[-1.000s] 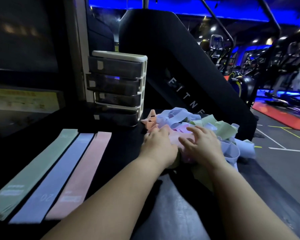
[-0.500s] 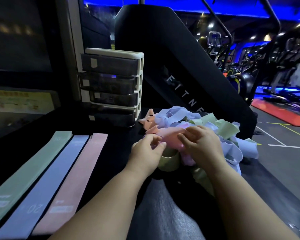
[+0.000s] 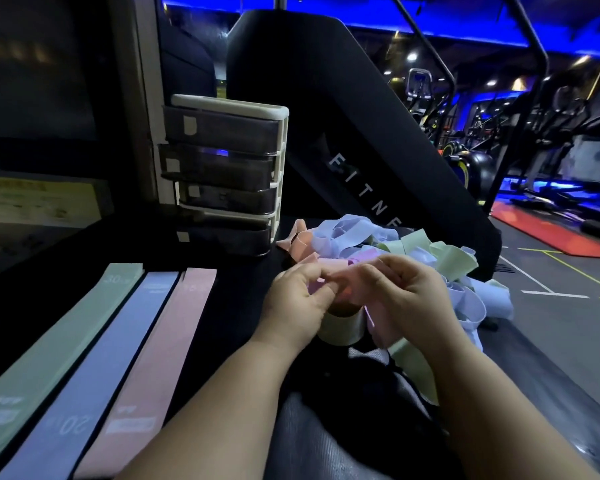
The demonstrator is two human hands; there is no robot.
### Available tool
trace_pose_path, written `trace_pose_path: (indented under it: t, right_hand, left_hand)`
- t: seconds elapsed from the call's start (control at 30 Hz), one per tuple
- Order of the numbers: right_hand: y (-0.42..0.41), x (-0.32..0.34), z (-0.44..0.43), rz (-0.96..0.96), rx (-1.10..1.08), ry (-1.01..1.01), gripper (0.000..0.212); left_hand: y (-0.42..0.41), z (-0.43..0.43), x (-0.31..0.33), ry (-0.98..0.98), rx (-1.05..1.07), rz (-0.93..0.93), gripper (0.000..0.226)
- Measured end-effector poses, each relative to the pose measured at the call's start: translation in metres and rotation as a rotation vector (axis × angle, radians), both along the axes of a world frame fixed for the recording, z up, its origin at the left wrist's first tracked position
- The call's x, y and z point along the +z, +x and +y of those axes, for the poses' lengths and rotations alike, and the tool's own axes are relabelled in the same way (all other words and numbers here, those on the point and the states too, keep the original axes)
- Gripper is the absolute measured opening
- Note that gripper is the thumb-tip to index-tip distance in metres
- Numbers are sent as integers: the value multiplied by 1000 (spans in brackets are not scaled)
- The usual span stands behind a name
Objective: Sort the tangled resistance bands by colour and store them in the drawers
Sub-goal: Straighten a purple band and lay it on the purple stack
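A tangled heap of bands (image 3: pixel 388 247) in blue, green, pink and salmon lies on the black surface right of centre. My left hand (image 3: pixel 297 299) and my right hand (image 3: pixel 406 292) both pinch a pink band (image 3: pixel 343 271) at the near edge of the heap, lifted slightly. Three flat bands lie side by side at the left: a green band (image 3: pixel 59 344), a blue band (image 3: pixel 101 372) and a pink band (image 3: pixel 163 351). A small drawer unit (image 3: pixel 229 174) with several dark drawers, all closed, stands behind them.
A black slanted machine panel (image 3: pixel 361 140) lettered "FITNE" rises right behind the heap. The black surface (image 3: pixel 243 282) drops off at the right to the grey gym floor (image 3: pixel 551 323). Exercise machines stand far right.
Both hands went from pressing flat on the heap to pinching a pink band and drawing it up toward me. The view tilted slightly.
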State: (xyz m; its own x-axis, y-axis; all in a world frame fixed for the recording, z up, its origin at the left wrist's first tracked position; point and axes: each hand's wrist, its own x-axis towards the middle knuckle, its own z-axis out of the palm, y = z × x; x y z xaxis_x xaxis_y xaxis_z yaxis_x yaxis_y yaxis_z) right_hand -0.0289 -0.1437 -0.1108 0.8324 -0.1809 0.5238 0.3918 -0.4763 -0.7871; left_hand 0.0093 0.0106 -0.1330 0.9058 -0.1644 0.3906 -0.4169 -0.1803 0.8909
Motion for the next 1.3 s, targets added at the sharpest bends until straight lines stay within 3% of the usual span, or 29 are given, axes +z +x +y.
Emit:
trace_pose_path:
  t: [0.1, 0.17, 0.23, 0.43, 0.53, 0.6, 0.9, 1.03, 1.17, 1.23, 1.3]
  right_hand:
    - [-1, 3, -2, 18, -23, 50, 18]
    - [-4, 6, -1, 50, 18, 127, 17]
    - [-6, 9, -1, 87, 72, 189, 16]
    - [-13, 13, -1, 164, 463, 238, 52]
    - [-15, 9, 8, 167, 511, 150, 76]
    - [-14, 7, 13, 155, 440, 107, 72]
    - [-10, 4, 10, 127, 276, 114, 10]
    - [-11, 10, 6, 122, 361, 271, 10]
    - [-10, 10, 1, 158, 520, 435, 48]
    - [-8, 10, 1, 142, 543, 456, 38]
    - [-10, 13, 3, 119, 547, 465, 29]
  left_hand:
    - [-5, 3, 5, -66, -19, 8, 18]
    - [-9, 5, 12, -107, -27, 3, 14]
    - [-12, 7, 18, -136, -20, -41, 28]
    - [-24, 12, 35, -325, -36, -101, 28]
    - [-24, 13, 36, -315, -43, -73, 32]
    - [-22, 14, 36, -332, -65, -39, 35]
    - [-21, 19, 39, -452, -171, 188, 36]
    - [-20, 20, 40, -536, -132, 276, 32]
    - [-17, 21, 36, -561, -161, 330, 34]
    - [-15, 21, 34, -507, -162, 369, 26]
    - [-13, 20, 29, -328, -98, 315, 24]
